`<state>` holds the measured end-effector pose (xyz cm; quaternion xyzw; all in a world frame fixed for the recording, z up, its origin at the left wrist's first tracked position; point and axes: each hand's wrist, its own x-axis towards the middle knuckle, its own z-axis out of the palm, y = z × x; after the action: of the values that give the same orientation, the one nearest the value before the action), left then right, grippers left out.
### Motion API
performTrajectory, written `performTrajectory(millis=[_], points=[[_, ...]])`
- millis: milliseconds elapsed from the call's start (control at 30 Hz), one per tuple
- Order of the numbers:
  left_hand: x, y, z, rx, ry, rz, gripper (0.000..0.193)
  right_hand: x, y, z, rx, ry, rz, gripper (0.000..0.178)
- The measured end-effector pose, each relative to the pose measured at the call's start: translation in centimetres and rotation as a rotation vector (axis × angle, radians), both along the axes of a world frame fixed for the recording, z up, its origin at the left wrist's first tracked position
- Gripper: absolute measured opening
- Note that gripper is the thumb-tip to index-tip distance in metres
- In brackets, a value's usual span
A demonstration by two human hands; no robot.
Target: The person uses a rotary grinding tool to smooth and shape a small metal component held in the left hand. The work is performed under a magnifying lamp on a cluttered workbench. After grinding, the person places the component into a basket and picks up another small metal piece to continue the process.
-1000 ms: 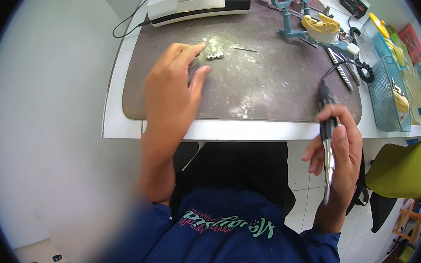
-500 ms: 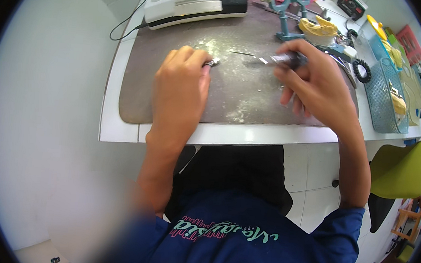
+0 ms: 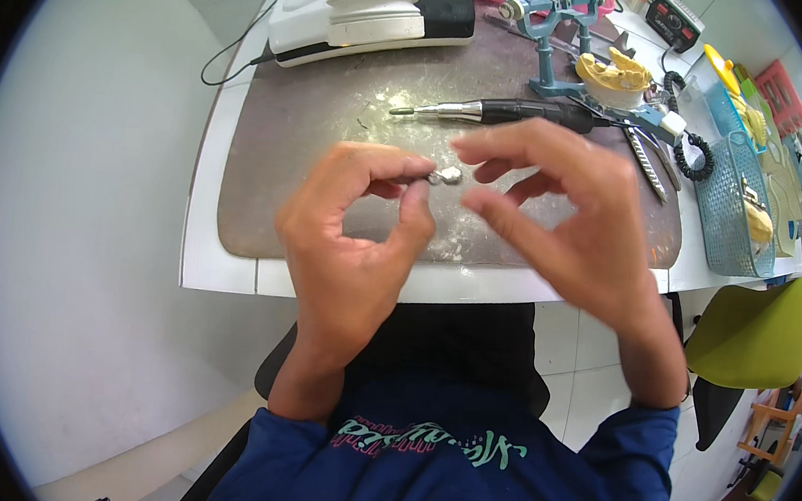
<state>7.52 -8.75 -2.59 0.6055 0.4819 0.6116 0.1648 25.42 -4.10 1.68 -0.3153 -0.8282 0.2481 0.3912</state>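
Note:
Between the thumb and index finger of my left hand [image 3: 351,232] is a small, lumpy, silvery metal dental casting [image 3: 449,174], held just above the grey-brown mat [image 3: 287,138]. Its shiny end sticks out to the right; the rest is covered by the fingertips. My right hand [image 3: 578,213], slightly blurred, hovers close by on the right. Its thumb and fingers are apart with nothing between them, not touching the casting. Beyond both hands a handpiece [image 3: 534,114] with a black grip, silver nose and bur lies on the mat, tip pointing left.
At the back left stands a white machine with a ribbed hose [image 3: 373,8]. A blue-grey articulator [image 3: 554,37] and a yellowish dental model [image 3: 614,77] are at the back right. Metal pliers [image 3: 648,162] lie near a coiled black cord [image 3: 694,159]. Farther right is a blue basket [image 3: 733,215].
My right hand has let go of the handpiece, which now lies on the mat, and has come toward the left hand. My left hand has shifted right and nearer with the casting.

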Motion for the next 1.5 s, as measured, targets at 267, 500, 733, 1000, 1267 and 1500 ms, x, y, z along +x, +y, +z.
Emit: performTrajectory(millis=[267,500,733,1000,1267,1500], points=[[1.4,-0.5,0.1,-0.188,-0.326,-0.265,0.016,0.0,-2.0,-3.0,-0.416,0.448,-0.04,0.017],[0.7,-0.9,-0.4,-0.203,-0.375,-0.362,0.018,0.0,-2.9,-3.9,-0.511,0.622,-0.01,0.017],[0.4,-1.1,-1.0,-0.115,-0.319,-0.355,0.021,0.2,-3.2,-3.9,-0.526,0.516,-0.022,0.015],[0.5,-1.3,-0.9,-0.097,-0.326,-0.349,0.024,0.3,-3.3,-3.7,-0.527,0.471,-0.024,0.019],[0.6,-1.2,-0.9,-0.073,-0.312,-0.354,0.025,0.4,-3.3,-4.2,-0.487,0.493,-0.014,0.014],[0.5,-1.3,-0.9,-0.072,-0.314,-0.356,0.025,0.3,-3.4,-4.0,-0.467,0.479,-0.018,0.013]])
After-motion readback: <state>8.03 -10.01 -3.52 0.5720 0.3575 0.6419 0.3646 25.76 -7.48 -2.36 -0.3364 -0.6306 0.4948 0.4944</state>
